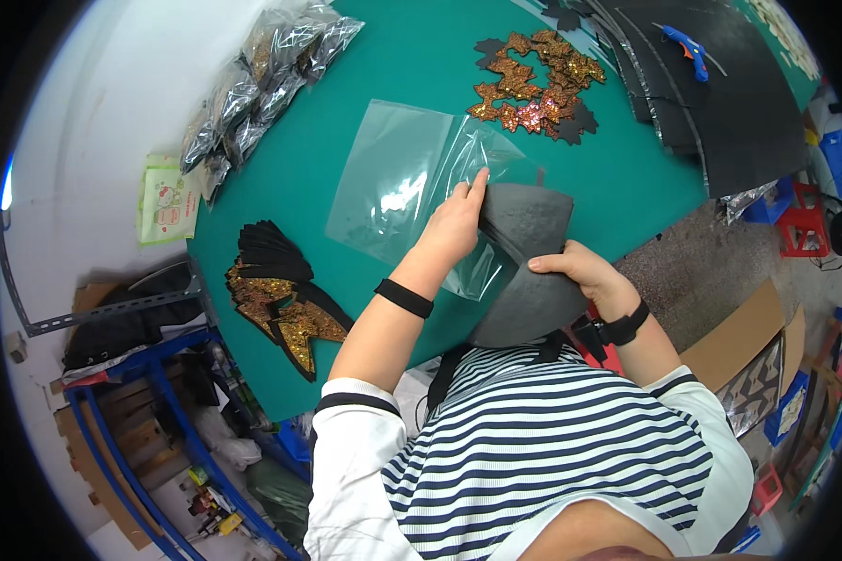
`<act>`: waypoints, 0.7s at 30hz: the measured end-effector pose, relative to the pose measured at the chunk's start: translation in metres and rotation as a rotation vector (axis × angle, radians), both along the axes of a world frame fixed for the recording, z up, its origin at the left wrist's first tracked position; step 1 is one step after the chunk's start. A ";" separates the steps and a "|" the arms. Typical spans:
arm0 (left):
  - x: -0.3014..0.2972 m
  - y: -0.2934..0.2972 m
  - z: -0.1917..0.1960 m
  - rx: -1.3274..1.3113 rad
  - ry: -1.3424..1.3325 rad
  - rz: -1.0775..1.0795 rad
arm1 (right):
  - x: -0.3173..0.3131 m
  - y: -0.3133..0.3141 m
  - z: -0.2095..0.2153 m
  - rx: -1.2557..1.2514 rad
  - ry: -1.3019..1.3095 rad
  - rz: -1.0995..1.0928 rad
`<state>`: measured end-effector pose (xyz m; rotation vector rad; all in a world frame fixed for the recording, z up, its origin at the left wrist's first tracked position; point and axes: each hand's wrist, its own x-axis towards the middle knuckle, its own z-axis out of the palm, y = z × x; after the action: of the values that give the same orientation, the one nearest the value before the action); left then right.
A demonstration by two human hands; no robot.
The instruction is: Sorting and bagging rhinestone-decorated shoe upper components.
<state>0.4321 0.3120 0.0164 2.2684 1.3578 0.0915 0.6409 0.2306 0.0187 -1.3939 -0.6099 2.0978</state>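
Note:
A dark grey foam-like sheet piece (526,217), wide at both ends and narrow at the middle, hangs in front of me at the table edge. My right hand (589,276) grips it at the narrow part, thumb on top. Left of it, my left hand (454,222) is closed on a clear plastic bag (384,178), fingers pointing away from me beside the grey piece's left edge. The thumb of that hand is hidden. The bag lies wrinkled on the green table, its right part lifted around my left fingers.
Glittery gold-and-black cutouts (533,84) lie in a ring at the far side; a fanned stack (285,299) sits at left. Filled silvery bags (262,84) line the left edge. Black sheets (730,103) with a blue glue gun (690,51) lie far right.

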 end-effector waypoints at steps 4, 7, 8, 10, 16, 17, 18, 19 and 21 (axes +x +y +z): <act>0.001 0.003 0.017 0.056 0.025 -0.056 | 0.007 0.006 -0.020 -0.021 0.005 -0.007; -0.006 0.001 0.022 0.010 0.058 -0.042 | 0.015 0.008 -0.020 -0.062 -0.023 -0.046; -0.007 0.000 0.020 0.015 0.057 -0.040 | 0.015 0.008 -0.018 -0.105 -0.027 -0.085; -0.006 -0.003 0.014 0.106 0.044 -0.094 | 0.009 0.006 -0.013 -0.078 -0.026 -0.076; 0.020 -0.005 0.025 0.048 -0.017 -0.123 | -0.020 0.020 0.000 -0.069 -0.010 0.011; 0.023 -0.006 0.026 0.056 -0.017 -0.147 | -0.022 0.021 -0.001 -0.067 -0.014 0.011; 0.025 -0.009 0.029 0.070 0.009 -0.166 | -0.024 0.023 -0.003 -0.070 -0.020 -0.016; 0.024 -0.008 0.029 0.071 0.008 -0.166 | -0.026 0.023 -0.004 -0.074 -0.023 -0.042; 0.020 -0.004 0.030 0.091 0.043 -0.072 | -0.025 0.020 0.003 -0.054 -0.075 -0.060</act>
<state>0.4519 0.3084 0.0463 2.4051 1.3159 0.0822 0.6155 0.2503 0.0217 -1.5080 -0.5380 2.0357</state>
